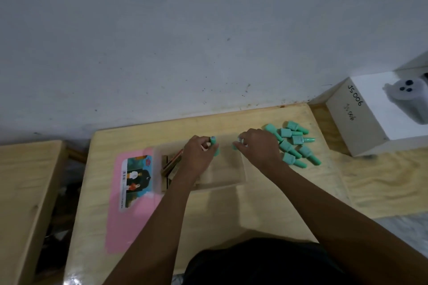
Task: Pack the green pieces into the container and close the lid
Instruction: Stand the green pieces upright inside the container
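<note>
A clear plastic container [240,169] lies open on the wooden table, its pink lid [129,192] with a picture label folded out flat to the left. My left hand [199,155] grips one green bottle-shaped piece [215,148] over the container's far side. A second green piece [236,144] is held by my right hand [259,148], also above the container near its far right corner. Several more green pieces [293,143] lie in a loose pile on the table just right of my right hand.
A few pencil-like sticks [171,164] lie in the container's left end. A white box [379,109] marked JS006, with a grey object on top, stands at the right. A second wooden board [25,192] sits on the left across a gap. The wall runs behind.
</note>
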Demonstrator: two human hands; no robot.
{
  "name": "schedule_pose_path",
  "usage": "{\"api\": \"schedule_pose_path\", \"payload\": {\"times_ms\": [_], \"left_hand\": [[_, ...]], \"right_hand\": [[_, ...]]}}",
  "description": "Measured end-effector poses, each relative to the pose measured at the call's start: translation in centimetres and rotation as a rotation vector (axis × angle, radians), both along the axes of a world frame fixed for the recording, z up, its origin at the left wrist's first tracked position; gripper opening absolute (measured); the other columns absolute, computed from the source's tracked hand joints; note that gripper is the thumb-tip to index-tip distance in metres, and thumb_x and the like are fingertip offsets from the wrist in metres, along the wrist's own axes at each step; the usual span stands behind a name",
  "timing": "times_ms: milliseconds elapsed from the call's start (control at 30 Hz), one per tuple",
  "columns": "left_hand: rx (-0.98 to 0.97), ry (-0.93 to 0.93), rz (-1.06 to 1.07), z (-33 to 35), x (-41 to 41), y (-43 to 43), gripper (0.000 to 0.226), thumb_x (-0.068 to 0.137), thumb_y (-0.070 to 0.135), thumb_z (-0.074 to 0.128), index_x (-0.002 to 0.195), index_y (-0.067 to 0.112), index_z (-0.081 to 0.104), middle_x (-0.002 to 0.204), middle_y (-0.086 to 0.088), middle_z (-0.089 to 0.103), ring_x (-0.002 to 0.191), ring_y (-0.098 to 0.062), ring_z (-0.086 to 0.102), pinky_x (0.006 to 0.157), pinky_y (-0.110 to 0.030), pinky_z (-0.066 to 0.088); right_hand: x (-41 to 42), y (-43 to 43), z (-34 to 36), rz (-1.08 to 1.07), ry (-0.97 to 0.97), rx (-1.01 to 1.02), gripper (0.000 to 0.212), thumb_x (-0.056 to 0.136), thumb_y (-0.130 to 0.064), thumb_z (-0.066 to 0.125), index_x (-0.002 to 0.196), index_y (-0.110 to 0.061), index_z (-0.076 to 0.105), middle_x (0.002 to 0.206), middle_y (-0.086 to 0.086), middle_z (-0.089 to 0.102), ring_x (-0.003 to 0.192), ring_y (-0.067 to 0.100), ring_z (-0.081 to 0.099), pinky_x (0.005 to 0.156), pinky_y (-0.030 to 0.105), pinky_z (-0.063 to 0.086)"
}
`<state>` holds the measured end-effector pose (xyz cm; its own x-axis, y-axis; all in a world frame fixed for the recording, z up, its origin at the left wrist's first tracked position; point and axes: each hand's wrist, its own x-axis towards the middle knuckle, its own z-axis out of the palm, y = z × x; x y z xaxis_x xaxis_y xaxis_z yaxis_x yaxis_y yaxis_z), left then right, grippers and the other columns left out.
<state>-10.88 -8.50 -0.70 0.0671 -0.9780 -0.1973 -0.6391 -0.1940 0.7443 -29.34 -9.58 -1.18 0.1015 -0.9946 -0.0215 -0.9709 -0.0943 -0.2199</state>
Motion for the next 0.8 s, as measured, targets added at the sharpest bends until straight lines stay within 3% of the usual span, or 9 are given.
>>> {"api": "schedule_pose_path", "payload": {"times_ms": [267, 367, 667, 800], "left_hand": [[0.027, -0.006, -0.079, -2.2, -1.7, -0.5, 0.025, 0.085, 0.027, 0.067, 0.105, 0.013, 0.071, 0.095, -0.004, 0.068, 0.084, -0.020, 0.062, 0.073, -0.024, 0.044], [0.044, -0.008, -0.087, -2.7, -2.3, -0.9, 0.025, 0.085, 0.026, 0.066, 0.106, 0.012, 0.071, 0.096, -0.005, 0.072, 0.079, -0.016, 0.061, 0.071, -0.023, 0.045], [0.025, -0.080, -0.092, -3.9, -3.5, -1.6, 0.022, 0.085, 0.016, 0.063, 0.104, 0.012, 0.072, 0.097, -0.009, 0.074, 0.086, -0.023, 0.066, 0.070, -0.023, 0.044], [0.003, -0.072, -0.085, -4.2, -3.7, -1.5, 0.017, 0.085, 0.017, 0.062, 0.098, 0.015, 0.073, 0.092, -0.006, 0.073, 0.084, -0.022, 0.066, 0.069, -0.027, 0.047]], "right_hand": [[0.5, 0.3, -2.2, -0.022, 0.121, -0.061, 0.023, 0.081, -0.043, 0.068, 0.080, -0.021, 0.077, 0.074, 0.001, 0.068, 0.069, 0.025, 0.063, 0.066, 0.035, 0.044], [0.6, 0.0, -2.3, -0.038, 0.110, -0.074, 0.021, 0.077, -0.042, 0.071, 0.078, -0.022, 0.077, 0.073, 0.000, 0.069, 0.068, 0.025, 0.064, 0.065, 0.034, 0.044], [-0.2, 0.2, -2.8, -0.014, -0.078, -0.109, 0.024, 0.083, -0.035, 0.068, 0.096, -0.016, 0.076, 0.084, 0.005, 0.070, 0.072, 0.027, 0.065, 0.060, 0.033, 0.046], [0.0, 0.3, -3.0, -0.077, -0.231, -0.030, 0.027, 0.088, -0.033, 0.063, 0.106, -0.016, 0.072, 0.094, 0.006, 0.067, 0.084, 0.026, 0.064, 0.066, 0.034, 0.046]]}}
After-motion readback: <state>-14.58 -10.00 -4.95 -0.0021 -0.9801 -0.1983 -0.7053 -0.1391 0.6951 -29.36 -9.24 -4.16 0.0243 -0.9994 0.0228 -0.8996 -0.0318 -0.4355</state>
